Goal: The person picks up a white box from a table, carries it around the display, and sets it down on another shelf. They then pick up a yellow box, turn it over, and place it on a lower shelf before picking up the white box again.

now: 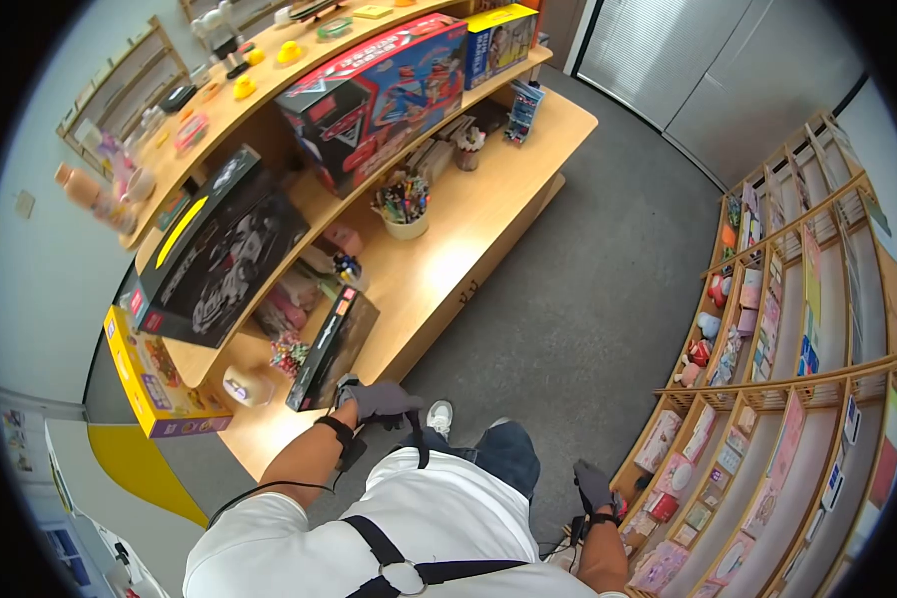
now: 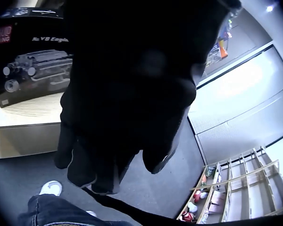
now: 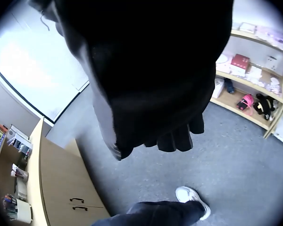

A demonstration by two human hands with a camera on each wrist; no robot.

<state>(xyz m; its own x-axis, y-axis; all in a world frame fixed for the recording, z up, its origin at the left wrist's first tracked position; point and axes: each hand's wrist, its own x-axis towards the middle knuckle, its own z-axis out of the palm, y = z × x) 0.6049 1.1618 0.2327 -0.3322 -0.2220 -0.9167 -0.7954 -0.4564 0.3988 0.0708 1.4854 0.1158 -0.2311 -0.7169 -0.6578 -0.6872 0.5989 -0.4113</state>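
My left hand (image 1: 384, 401), in a dark grey glove, is beside the wooden counter, close to a black box (image 1: 337, 349) standing on it. In the left wrist view, that box (image 2: 37, 68) shows a silver engine picture and the words "V8 Engine". The left glove (image 2: 118, 117) is a dark shape with loosely hanging fingers and nothing held in them. A dark strap (image 1: 422, 444) runs down from near this hand over the white shirt. Low by the right-hand shelves hangs my gloved right hand (image 1: 593, 486). Its fingers (image 3: 181, 139) point down loosely and hold nothing.
On the counter (image 1: 458, 249) stand a pen pot (image 1: 406, 224) and a small card rack (image 1: 524, 112). Large toy boxes (image 1: 379, 95) fill the curved shelf above. Wooden shelves (image 1: 757, 384) with small goods line the right side. Grey floor (image 1: 588, 289) runs between to metal doors (image 1: 708, 80).
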